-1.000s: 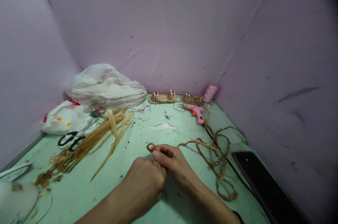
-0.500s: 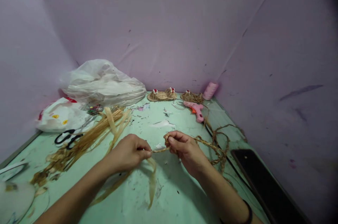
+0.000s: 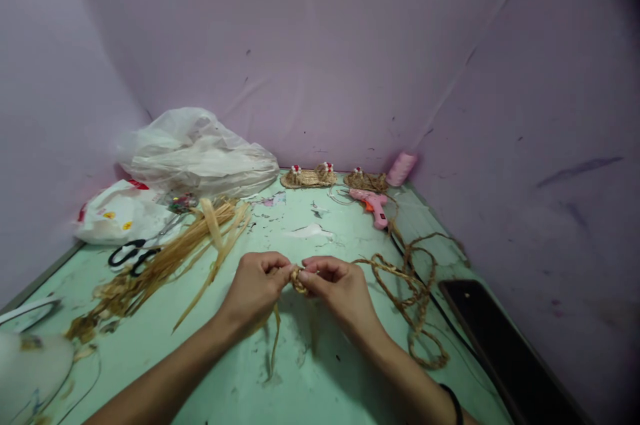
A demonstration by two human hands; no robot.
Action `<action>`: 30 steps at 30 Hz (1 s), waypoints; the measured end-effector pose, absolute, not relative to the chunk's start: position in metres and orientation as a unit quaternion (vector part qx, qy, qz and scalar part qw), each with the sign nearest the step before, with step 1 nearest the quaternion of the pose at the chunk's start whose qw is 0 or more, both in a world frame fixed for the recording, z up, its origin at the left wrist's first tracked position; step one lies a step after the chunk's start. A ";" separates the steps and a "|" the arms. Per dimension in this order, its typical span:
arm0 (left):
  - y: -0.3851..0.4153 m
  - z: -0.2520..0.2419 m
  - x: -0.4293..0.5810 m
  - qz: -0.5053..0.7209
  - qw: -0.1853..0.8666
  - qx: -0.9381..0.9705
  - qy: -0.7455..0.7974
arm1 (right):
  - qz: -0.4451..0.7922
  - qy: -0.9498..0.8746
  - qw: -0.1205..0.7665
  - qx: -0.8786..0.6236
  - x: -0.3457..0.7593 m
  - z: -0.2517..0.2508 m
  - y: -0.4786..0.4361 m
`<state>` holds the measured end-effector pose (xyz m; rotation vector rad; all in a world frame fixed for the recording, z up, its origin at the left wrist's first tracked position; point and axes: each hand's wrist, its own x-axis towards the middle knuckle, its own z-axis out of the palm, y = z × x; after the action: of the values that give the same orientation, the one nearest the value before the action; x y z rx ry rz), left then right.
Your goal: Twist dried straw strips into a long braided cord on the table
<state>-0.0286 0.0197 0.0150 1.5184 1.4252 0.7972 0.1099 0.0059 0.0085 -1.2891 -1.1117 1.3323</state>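
Between my two hands is a small coil of braided straw cord (image 3: 299, 281), pinched from both sides above the table. My left hand (image 3: 260, 288) is closed on its left side, thumb and forefinger together. From the right, my right hand (image 3: 337, 285) grips the same coil with its thumb and fingertips. Loose flat fibre strands (image 3: 274, 345) hang down below my left hand. A longer twisted length of cord (image 3: 417, 291) lies looped on the table right of my right hand.
A bundle of dry fibre (image 3: 165, 258) and black-handled scissors (image 3: 134, 255) lie left, before plastic bags (image 3: 195, 158). At the back are woven slippers (image 3: 309, 178), a pink glue gun (image 3: 371, 205) and a thread spool (image 3: 401, 169). A dark phone (image 3: 500, 345) lies right.
My hands have come together, closing the stretch of cord that spanned between them. The coil now sits between both sets of fingertips. The hanging strands have shifted left.
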 end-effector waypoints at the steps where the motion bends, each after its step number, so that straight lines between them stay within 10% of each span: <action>1: 0.019 0.014 -0.027 0.332 0.434 0.604 0.580 | 0.499 -0.483 0.474 -0.542 0.110 0.008 0.005; 5: 0.018 0.011 -0.024 0.374 0.440 0.594 0.560 | 0.413 -0.539 0.455 -0.577 0.111 0.008 0.003; 14: 0.011 0.016 -0.021 0.407 0.450 0.583 0.541 | 0.647 -0.435 0.403 -0.479 0.119 0.011 0.006; 22: 0.016 0.010 -0.022 0.346 0.661 0.447 0.493 | 0.501 -0.529 0.369 -0.578 0.116 0.022 0.004; 30: 0.026 0.017 -0.026 0.276 0.551 0.569 0.545 | 0.383 -0.628 0.353 -0.578 0.120 0.005 0.007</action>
<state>-0.0261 0.0259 0.0171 1.3466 1.2892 0.6527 0.1196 0.0067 0.0050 -1.4952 -1.6258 0.9911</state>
